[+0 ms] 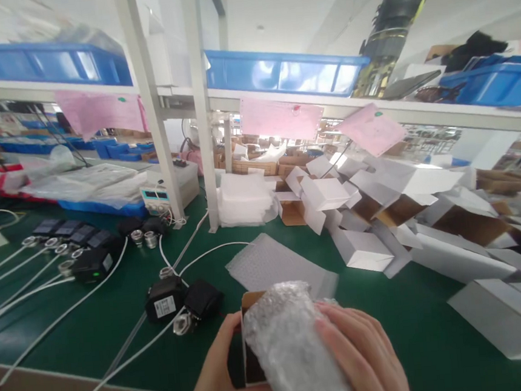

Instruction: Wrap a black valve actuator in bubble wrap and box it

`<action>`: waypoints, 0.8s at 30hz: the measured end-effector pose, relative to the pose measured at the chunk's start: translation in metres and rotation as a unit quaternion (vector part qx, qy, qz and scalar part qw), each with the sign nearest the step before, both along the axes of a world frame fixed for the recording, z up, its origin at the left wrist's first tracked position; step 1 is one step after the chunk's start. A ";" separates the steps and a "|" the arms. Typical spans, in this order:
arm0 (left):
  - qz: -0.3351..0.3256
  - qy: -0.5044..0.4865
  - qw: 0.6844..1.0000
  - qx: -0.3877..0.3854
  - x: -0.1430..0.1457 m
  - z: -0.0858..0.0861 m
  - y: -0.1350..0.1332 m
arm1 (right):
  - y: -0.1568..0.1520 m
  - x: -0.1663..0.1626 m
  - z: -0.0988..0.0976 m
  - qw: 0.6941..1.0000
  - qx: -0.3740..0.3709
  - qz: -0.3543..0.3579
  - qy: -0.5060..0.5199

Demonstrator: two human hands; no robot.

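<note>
In the head view my right hand (362, 345) is closed round a bundle of bubble wrap (292, 345); whatever the wrap encloses is hidden. My left hand (225, 369) grips an open cardboard box (254, 375), white outside and brown inside, by its left side. The bundle lies tilted across the mouth of the box and covers most of it. Behind both hands, a flat sheet of bubble wrap (280, 264) rests on the green table. Left of my left hand sit two black devices with metal fittings, one labelled (164, 301), the other plain (203, 299).
White boxes (365, 250) are heaped on the right. More black devices with white cables (91, 265) stand at left. A stack of white foam sheets (245, 197) is by the shelf post (204, 133). Blue bins (277, 72) sit on the shelf above, near a power supply (157, 198).
</note>
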State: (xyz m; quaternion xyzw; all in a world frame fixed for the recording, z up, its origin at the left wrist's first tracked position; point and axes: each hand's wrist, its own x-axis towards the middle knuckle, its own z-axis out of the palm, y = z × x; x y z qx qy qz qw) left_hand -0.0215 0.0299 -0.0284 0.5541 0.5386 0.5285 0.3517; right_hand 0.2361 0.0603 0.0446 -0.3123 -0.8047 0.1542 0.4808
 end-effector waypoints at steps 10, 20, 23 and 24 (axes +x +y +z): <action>-0.003 0.029 0.998 0.057 -0.002 -0.003 -0.001 | 0.027 -0.049 0.060 0.941 0.010 0.082 -0.328; 0.004 0.071 0.996 0.057 -0.011 -0.024 -0.001 | 0.028 -0.033 0.066 0.909 0.145 0.084 -0.381; 0.004 0.079 0.996 0.049 -0.012 -0.025 -0.002 | 0.023 -0.036 0.060 0.909 0.178 0.080 -0.368; 0.001 0.081 0.996 0.048 -0.012 -0.025 -0.002 | 0.023 -0.040 0.057 0.907 0.186 0.075 -0.369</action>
